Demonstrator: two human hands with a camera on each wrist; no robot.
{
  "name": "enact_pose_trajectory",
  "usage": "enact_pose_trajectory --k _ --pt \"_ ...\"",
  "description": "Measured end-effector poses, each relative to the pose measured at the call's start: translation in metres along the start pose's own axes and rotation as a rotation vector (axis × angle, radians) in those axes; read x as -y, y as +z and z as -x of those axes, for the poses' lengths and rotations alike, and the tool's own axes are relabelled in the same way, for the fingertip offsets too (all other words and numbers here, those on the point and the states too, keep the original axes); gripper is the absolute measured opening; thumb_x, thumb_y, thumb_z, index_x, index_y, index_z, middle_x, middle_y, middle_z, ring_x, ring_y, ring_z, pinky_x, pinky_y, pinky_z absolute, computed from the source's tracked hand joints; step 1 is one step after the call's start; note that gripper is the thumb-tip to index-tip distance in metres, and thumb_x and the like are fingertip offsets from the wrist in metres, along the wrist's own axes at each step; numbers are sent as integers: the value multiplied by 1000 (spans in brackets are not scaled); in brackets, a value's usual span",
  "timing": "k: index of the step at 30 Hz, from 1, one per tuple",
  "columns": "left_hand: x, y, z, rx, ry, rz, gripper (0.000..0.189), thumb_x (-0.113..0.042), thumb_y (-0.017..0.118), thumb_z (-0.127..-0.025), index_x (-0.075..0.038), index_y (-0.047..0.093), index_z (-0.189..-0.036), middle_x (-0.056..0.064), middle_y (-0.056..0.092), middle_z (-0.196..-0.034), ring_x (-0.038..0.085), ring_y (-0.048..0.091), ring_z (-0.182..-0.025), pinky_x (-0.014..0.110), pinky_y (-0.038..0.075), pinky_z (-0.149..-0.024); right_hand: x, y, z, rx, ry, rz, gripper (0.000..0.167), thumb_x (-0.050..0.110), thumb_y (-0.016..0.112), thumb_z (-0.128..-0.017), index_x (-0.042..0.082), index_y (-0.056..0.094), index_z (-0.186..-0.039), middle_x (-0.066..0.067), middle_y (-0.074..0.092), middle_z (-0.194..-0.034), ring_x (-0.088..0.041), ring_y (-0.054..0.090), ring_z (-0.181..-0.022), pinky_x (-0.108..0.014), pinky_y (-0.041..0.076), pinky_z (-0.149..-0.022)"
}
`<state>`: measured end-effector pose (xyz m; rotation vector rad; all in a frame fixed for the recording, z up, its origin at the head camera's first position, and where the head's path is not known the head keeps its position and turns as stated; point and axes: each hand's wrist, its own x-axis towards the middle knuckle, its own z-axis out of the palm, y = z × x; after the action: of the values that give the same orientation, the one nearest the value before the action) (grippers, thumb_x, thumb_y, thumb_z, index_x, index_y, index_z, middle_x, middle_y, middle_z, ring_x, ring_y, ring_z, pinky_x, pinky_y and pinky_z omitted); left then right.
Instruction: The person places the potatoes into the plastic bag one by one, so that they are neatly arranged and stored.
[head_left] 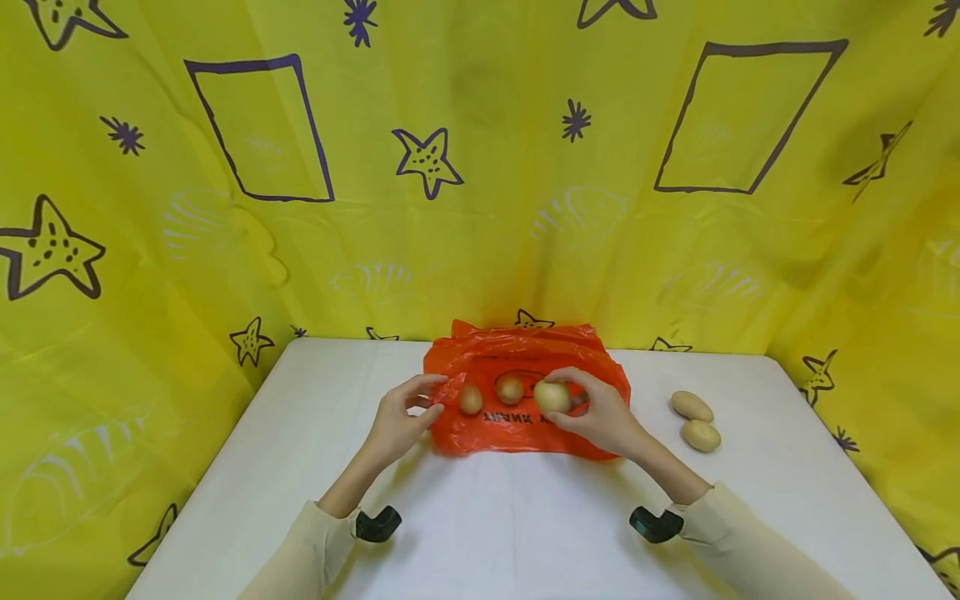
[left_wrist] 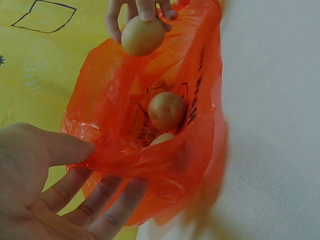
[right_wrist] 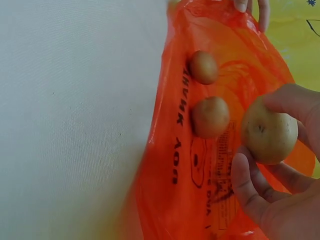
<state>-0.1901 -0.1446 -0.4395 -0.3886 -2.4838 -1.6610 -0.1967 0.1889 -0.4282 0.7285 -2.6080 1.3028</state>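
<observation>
A red plastic bag (head_left: 525,437) with black printing lies on the white table, its mouth spread. My left hand (head_left: 397,417) pinches the bag's left rim; in the left wrist view the thumb lies over the plastic and the fingers are partly behind it. Between thumb and fingers, my right hand (head_left: 600,412) holds a pale potato (right_wrist: 270,131) above the right part of the bag. Two more potatoes lie inside: one at the left (head_left: 470,400), partly hidden by plastic in the left wrist view, and one near the middle (head_left: 510,389).
On the table (head_left: 247,467), right of the bag, lie two loose potatoes, the farther one (head_left: 692,406) against or close to the nearer one (head_left: 701,436). A yellow curtain (head_left: 495,250) with drawn starfish hangs behind and along both sides.
</observation>
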Motion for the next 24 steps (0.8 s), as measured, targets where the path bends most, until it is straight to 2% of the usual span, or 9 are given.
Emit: enact_pose_trajectory --k 8,16,19,24 --pt "1 -3 -1 24 22 16 37 4 71 -92 -11 70 -127 11 71 -113 30 68 -96 29 61 -71 -10 14 -9 -11 52 -14 46 8 84 -84 16 64 -125 -7 66 -121 -27 60 -87 -29 54 -72" --pt "-2 0 0 -8 6 3 39 7 72 -90 -8 70 -126 14 71 -109 33 69 -91 22 56 -63 -12 25 -13 -8 135 -24 44 10 83 -86 17 64 -125 -7 66 -120 -27 57 -91 -34 48 -74" --pt "-8 1 2 -15 -11 -9 38 9 70 -90 -4 69 -126 17 70 -109 36 68 -92 21 55 -63 -14 28 -14 -18 159 -21 44 9 82 -86 16 64 -124 -7 65 -117 -25 56 -86 -33 47 -71" --pt "-27 -1 8 -16 4 -4 36 13 68 -90 1 68 -124 21 70 -108 40 68 -91 20 55 -64 -17 31 -18 -40 192 -15 43 9 81 -86 14 63 -125 -9 65 -113 -21 53 -75 -31 45 -65"
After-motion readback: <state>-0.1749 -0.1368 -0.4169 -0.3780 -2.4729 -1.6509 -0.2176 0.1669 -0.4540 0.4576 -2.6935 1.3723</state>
